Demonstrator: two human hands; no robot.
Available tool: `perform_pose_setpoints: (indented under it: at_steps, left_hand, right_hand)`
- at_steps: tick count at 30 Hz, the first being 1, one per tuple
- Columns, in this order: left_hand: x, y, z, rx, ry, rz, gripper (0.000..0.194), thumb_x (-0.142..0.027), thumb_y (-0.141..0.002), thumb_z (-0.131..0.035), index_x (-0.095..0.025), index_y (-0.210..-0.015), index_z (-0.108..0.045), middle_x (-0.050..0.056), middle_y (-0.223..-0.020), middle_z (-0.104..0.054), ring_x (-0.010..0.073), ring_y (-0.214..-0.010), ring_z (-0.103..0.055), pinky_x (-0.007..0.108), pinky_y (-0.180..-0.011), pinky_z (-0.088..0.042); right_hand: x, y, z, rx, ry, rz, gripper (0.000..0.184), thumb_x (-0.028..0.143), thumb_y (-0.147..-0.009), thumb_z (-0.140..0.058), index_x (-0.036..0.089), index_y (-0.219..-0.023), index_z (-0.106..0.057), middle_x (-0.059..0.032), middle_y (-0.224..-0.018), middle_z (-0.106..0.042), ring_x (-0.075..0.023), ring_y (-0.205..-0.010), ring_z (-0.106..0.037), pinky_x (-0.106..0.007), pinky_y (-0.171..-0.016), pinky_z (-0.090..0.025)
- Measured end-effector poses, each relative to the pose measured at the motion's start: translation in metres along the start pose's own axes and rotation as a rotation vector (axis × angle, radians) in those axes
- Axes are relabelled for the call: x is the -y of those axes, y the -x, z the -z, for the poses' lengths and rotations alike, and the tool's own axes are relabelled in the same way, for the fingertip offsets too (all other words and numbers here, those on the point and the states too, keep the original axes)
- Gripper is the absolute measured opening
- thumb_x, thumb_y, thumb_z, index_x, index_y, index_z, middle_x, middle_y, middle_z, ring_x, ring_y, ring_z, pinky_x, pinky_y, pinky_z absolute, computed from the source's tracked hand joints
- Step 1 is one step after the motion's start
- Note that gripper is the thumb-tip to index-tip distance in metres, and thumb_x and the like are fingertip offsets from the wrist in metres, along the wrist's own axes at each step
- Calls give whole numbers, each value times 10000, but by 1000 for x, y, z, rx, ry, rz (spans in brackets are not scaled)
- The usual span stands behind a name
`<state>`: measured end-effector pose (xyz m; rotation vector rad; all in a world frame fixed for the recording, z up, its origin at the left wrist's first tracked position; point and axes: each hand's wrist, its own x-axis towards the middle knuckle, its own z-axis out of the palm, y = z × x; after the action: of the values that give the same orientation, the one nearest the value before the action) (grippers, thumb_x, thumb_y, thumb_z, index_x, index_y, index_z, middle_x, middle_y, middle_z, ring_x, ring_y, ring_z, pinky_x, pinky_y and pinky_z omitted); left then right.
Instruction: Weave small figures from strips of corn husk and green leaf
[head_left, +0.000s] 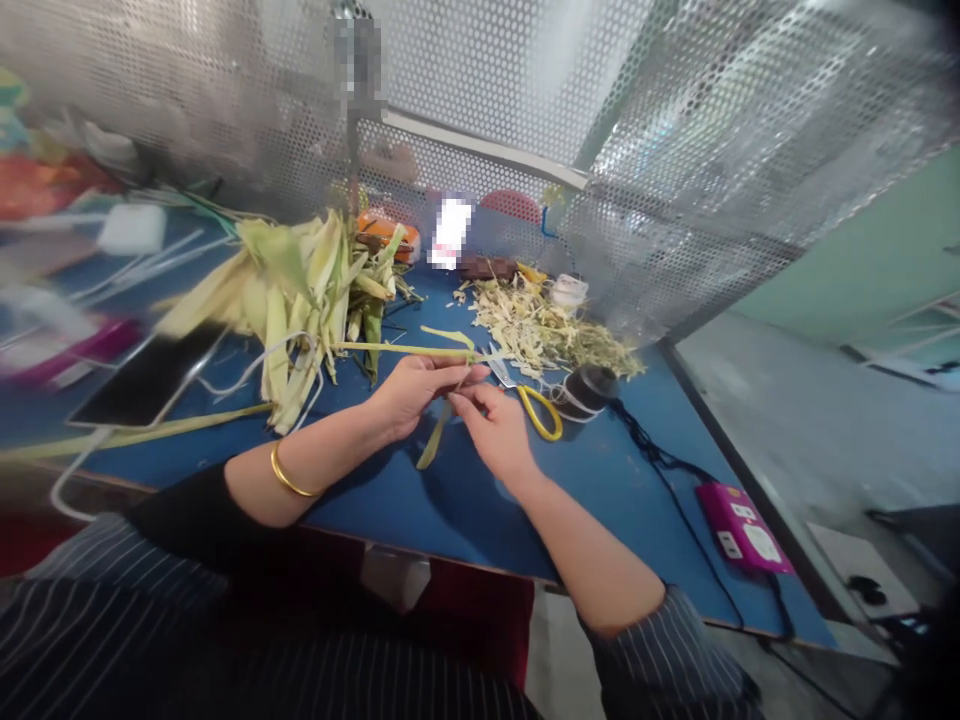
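Where the two hands meet above the blue worktop (420, 500), a narrow yellow-green leaf strip (433, 442) hangs between them, its upper end gripped at the fingertips and its lower end drooping toward the worktop. The left hand (417, 390), with a gold bangle (289, 478) on its wrist, has its fingers curled around the strip and a long thin stem (405, 350) that runs off to the left. The right hand (496, 430) pinches the strip with thumb and forefinger just beside the left. Yellow-handled scissors (534, 402) lie on the worktop, just beyond the right hand. Near them sits a dark spool (589, 388), with a heap of pale leaf trimmings (551, 335) behind it. To the left lies a bundle of long green and yellow leaves (300, 300), with a dark phone (146, 378) beside it. A black cord (660, 470) leads to a pink device (742, 528) at the right edge.
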<state>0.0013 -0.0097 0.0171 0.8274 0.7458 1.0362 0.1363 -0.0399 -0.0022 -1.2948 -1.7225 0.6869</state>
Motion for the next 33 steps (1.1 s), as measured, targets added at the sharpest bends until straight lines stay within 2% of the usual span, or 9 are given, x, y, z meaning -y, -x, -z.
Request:
perform_pose_setpoints:
  at_steps: [4,9,13,21,28,33]
  left_hand:
    - [4,-1,1,1,-18,2,157,-223,-700,-722,-107,-805,-740,97,-831,-727,135,-652,-624,253,-574,-468]
    - [7,-5,6,-13,-76,-45,179,-248,-669,-748,-117,-792,-748,92,-787,-714,121,-634,-593,230,-516,-418]
    - [10,-6,6,28,-94,-49,192,-273,-669,-750,-116,-779,-749,76,-698,-691,89,-543,-526,221,-459,-353]
    - [6,-4,2,-22,-85,-37,207,-172,-650,-741,-117,-849,-735,95,-797,-720,116,-560,-573,238,-458,-410]
    - [8,-5,4,-36,-92,-43,198,-171,-634,-750,-114,-823,-731,93,-788,-719,140,-618,-610,240,-489,-447]
    - [7,-5,5,2,-72,-42,201,-209,-648,-750,-102,-817,-728,105,-800,-722,129,-583,-590,242,-472,-434]
  right_hand:
    - [1,1,-6,56,-226,-107,234,318,-824,-533,179,-640,-574,10,-624,-573,-125,-614,-510,-266,-629,-410]
    - [6,3,-7,71,-429,-134,184,335,-825,-548,183,-736,-600,1,-721,-599,-132,-701,-528,-285,-733,-434]
    - [1,1,-8,50,-451,-128,268,338,-844,-519,176,-640,-584,-9,-669,-586,-145,-707,-537,-303,-762,-424]
    - [0,2,-4,83,-397,-154,239,290,-814,-532,180,-603,-552,10,-653,-510,-129,-674,-454,-267,-660,-367]
    - [3,2,-1,134,-338,-130,259,290,-812,-517,186,-575,-525,18,-620,-473,-128,-651,-434,-267,-658,-355]
    - [1,2,-3,119,-345,-156,257,306,-825,-501,187,-599,-519,17,-636,-483,-128,-649,-435,-267,-654,-350]
